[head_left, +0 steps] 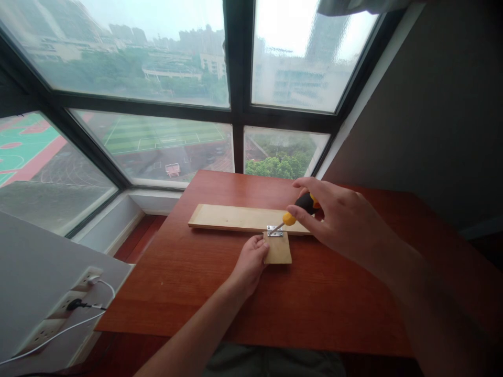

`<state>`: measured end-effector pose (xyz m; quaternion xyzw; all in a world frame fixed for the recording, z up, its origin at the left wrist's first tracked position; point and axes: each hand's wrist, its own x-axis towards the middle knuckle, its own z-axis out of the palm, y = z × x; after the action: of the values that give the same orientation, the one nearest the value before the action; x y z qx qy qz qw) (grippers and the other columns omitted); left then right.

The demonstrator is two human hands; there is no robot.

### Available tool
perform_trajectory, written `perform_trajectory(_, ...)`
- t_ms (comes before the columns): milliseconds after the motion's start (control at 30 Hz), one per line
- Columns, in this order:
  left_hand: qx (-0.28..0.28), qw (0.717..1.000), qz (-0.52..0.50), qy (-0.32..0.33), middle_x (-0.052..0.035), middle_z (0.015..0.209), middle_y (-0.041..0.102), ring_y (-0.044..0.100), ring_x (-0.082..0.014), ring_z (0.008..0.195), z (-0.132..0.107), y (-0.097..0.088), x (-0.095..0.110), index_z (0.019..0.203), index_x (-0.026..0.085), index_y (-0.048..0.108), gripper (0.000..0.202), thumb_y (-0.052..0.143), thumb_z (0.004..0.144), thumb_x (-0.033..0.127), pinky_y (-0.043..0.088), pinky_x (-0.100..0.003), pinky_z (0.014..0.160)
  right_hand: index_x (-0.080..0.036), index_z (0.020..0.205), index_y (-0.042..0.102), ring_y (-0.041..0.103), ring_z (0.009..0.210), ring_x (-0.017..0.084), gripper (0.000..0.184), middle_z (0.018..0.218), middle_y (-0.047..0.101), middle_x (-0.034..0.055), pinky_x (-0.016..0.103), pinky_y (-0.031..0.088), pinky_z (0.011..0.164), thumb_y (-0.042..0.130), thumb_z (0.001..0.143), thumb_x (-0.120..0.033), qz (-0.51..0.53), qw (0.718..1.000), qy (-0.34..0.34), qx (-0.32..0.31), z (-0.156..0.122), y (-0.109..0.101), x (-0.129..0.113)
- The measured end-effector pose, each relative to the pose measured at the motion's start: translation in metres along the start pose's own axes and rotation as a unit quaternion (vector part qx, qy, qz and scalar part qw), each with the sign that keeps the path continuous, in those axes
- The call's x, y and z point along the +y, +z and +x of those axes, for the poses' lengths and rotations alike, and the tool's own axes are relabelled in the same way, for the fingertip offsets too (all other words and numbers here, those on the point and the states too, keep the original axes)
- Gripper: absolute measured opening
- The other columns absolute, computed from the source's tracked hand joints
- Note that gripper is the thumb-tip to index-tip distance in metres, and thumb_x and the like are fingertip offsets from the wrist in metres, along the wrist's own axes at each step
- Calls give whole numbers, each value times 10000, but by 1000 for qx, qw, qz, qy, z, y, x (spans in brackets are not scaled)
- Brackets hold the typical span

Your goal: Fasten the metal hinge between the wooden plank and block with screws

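Reddish table (188, 283) | yellow-black screwdriver (290, 218) | silvery hinge (279, 233) | small pale board (280, 252)

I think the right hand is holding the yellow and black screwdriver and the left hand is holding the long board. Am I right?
Not quite. The head view shows the left hand holding the small wooden piece, not the long board. The right hand does hold the yellow and black screwdriver.
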<state>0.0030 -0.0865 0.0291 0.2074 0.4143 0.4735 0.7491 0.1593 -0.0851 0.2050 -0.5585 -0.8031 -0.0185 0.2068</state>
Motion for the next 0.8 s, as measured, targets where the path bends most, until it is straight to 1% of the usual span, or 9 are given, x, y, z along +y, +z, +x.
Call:
perform_trajectory(100,6,1000,1,-2,-145,1065,728,701,-213,899,-1,0,0,1020,119,615,251,690,780,121,552,-267,731,-215,1210,579,678,963,234,319,1151,695,66,371,527,810,509,906,-280,20,1000,2,-2,0,-1,0)
perform_trajectory(167,5,1000,-1,-1,-144,1064,728,700,-212,896,-1,0,1,1022,120,617,256,692,778,122,552,-266,729,-209,1296,518,655,1032,226,453,1237,653,75,351,521,855,549,844,-215,38,999,-26,-4,-1,-2,1)
perform_trajectory(233,4,1000,-1,0,-145,1061,727,699,-208,889,-1,0,1,1027,118,615,257,688,780,123,551,-264,726,-199,1350,469,622,1103,238,542,1308,608,89,358,512,890,577,819,-220,36,998,-45,-1,-3,-2,2)
perform_trajectory(367,9,1000,5,-2,-150,1069,723,697,-204,873,-1,1,1,1035,116,606,258,682,788,128,549,-263,708,-192,1216,573,667,952,259,379,1150,683,85,397,518,800,569,883,-375,0,1000,3,26,0,1,2)
perform_trajectory(433,11,1000,6,-4,-149,1077,721,697,-205,883,-1,1,1,1035,118,603,253,676,793,124,550,-268,721,-202,1138,609,676,899,249,280,1067,709,71,391,514,772,534,910,-347,1,999,22,23,2,2,1)
perform_trajectory(500,10,1000,3,-3,-145,1074,722,697,-207,893,-1,0,1,1037,121,603,255,672,791,119,550,-274,738,-205,1139,601,668,946,242,261,1099,699,73,383,514,803,518,898,-263,16,1000,6,18,2,1,1)
perform_trajectory(633,8,1000,2,0,-140,1064,724,694,-209,901,0,0,0,1040,120,611,258,669,789,115,547,-276,747,-171,1271,520,588,1150,257,485,1270,611,118,386,484,944,536,786,-140,24,997,-69,19,-1,-2,3)
perform_trajectory(700,8,1000,3,2,-142,1064,724,693,-206,908,0,0,0,1045,117,606,245,647,803,107,546,-270,750,-154,1296,511,577,1169,282,483,1281,604,133,414,478,955,542,815,-192,-3,997,-66,28,-1,-1,2)
perform_trajectory(800,10,1000,6,2,-144,1069,723,695,-210,914,0,1,1,1046,118,598,246,647,805,111,549,-269,743,-178,1257,559,649,1011,303,392,1191,663,117,441,517,813,502,914,-358,-47,998,0,29,2,2,1)
